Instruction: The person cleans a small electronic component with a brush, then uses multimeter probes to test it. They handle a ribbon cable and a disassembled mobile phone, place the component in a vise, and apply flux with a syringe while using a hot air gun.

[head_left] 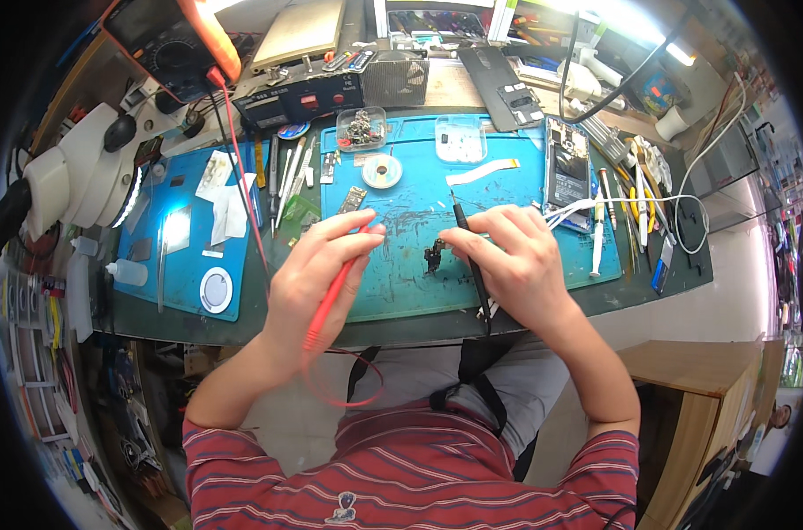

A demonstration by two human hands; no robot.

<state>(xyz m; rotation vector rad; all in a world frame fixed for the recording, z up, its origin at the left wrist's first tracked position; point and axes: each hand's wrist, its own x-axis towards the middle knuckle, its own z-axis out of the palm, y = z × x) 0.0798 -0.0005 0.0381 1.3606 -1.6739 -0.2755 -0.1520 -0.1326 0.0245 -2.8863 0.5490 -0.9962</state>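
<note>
My left hand [317, 274] is closed around a red multimeter probe [329, 305], its red lead looping below my wrist. To the right, my right hand [516, 261] grips a slim black pen-shaped tool [474, 256] with a thin metal tip pointing away from me. Just left of my right fingertips is a small black part with a flex strip [433, 256]; whether the fingers touch it I cannot tell. Under both hands lies a blue work mat [392, 296]. A small circuit board [353, 200] rests beyond my left fingertips.
A multimeter [167, 55] stands at the far left, its leads hanging across the mat. Farther back are a solder spool [382, 170], a box of small parts [361, 130] and a white flex cable [483, 171]. An opened phone [567, 168] lies right, beside white cables [587, 205] and hand tools.
</note>
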